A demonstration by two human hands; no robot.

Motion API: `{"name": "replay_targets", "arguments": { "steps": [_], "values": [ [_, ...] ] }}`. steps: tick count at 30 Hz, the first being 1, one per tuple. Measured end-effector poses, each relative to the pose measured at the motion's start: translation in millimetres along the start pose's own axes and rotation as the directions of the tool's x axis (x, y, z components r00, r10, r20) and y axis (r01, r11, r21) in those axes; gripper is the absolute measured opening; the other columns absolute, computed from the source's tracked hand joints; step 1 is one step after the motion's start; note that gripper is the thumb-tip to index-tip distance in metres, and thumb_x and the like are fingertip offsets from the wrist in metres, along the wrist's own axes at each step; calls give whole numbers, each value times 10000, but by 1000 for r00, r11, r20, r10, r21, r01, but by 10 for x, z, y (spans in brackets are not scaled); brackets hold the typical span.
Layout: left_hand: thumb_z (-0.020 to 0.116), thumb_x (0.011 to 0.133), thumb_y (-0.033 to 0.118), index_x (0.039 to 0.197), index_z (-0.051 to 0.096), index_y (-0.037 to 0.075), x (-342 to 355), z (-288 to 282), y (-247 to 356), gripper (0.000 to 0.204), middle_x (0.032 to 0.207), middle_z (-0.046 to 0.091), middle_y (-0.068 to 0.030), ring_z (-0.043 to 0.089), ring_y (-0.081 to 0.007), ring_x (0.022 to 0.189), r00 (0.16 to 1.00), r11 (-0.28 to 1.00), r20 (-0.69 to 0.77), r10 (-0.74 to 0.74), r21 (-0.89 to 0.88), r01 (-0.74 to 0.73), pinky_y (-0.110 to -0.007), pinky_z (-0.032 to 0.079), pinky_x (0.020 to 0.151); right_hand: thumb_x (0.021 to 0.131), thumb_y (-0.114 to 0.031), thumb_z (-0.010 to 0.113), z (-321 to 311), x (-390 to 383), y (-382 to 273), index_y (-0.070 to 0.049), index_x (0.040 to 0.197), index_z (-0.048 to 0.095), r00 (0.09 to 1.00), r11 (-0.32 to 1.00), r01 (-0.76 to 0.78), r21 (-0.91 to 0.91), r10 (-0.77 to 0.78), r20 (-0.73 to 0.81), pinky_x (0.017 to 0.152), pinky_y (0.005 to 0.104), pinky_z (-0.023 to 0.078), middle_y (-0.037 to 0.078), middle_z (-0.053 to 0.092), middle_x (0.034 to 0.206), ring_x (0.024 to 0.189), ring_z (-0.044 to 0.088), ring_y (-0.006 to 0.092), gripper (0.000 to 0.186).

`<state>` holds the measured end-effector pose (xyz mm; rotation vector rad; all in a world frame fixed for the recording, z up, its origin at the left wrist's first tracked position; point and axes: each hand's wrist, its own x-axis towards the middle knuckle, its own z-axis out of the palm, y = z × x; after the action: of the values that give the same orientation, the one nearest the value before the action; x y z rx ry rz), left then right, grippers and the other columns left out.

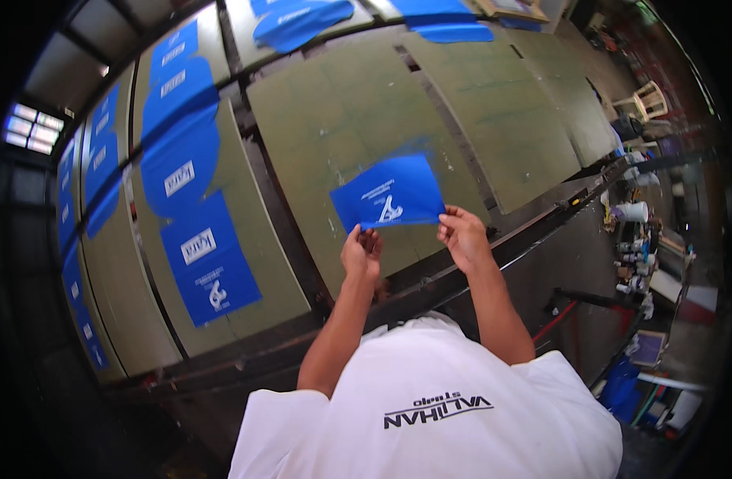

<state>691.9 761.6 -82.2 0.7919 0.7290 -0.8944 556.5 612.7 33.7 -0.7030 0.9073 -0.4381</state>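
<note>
A blue printed fabric sheet (414,180) with white lettering and a white emblem is held up in front of me, above an olive-green board. My left hand (361,255) pinches its near edge toward the left corner, thumb on top. At the near right corner, my right hand (463,237) grips it between thumb and fingers. The near edge is lifted and stretched between the two hands. The far part of the sheet hangs over or rests on the olive board (334,104); I cannot tell which.
To the left, more boards carry blue printed pieces (210,263), several overlapping in rows. Others (302,24) lie on the far boards. Bottles and containers (633,211) stand at right, with a wooden chair (652,100) farther back. A dark rail (518,235) runs along the near edge.
</note>
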Motion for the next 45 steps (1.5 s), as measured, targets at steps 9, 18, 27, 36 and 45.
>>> {"name": "replay_targets", "arguments": {
  "steps": [9,18,27,36,45],
  "values": [
    [604,852,139,967,607,30,-1498,-58,345,158,902,655,-95,656,-239,760,824,920,560,-87,362,-149,-351,556,651,877,-112,663,-311,-1926,527,-98,980,595,852,869,454,198,-358,-382,654,248,496,-2,624,825,733,594,82,124],
    [629,909,178,1073,533,-32,-2759,-1199,-334,283,1043,629,-179,661,-263,769,404,391,520,-752,846,-362,-369,566,647,865,-54,705,-195,-5156,2625,-45,979,546,134,617,778,-116,-344,-930,540,247,495,43,606,804,615,590,100,196],
    [605,937,156,1028,557,-32,-5086,-2817,-1918,214,898,634,-147,645,-254,697,-248,186,31,-968,753,-632,-360,545,648,922,-73,622,353,-7546,4558,-42,1004,595,-580,353,782,-514,113,-806,570,235,518,45,644,802,659,647,118,91],
    [612,931,203,849,584,30,-7611,-5818,-3996,193,794,595,-37,671,-183,736,-433,20,-426,-795,694,-719,-292,534,636,925,-82,618,-523,-10165,6443,-65,952,609,-821,512,567,-645,284,-496,581,226,477,16,618,820,678,621,102,34],
    [641,917,265,965,581,66,-9011,-7763,-5860,214,927,622,-63,686,-219,888,-395,45,-508,-765,570,-821,-325,551,726,926,-141,610,-2131,-12143,7424,-20,1020,610,-826,580,554,-598,295,-480,748,288,503,51,634,896,775,618,142,154]
  ]
}}
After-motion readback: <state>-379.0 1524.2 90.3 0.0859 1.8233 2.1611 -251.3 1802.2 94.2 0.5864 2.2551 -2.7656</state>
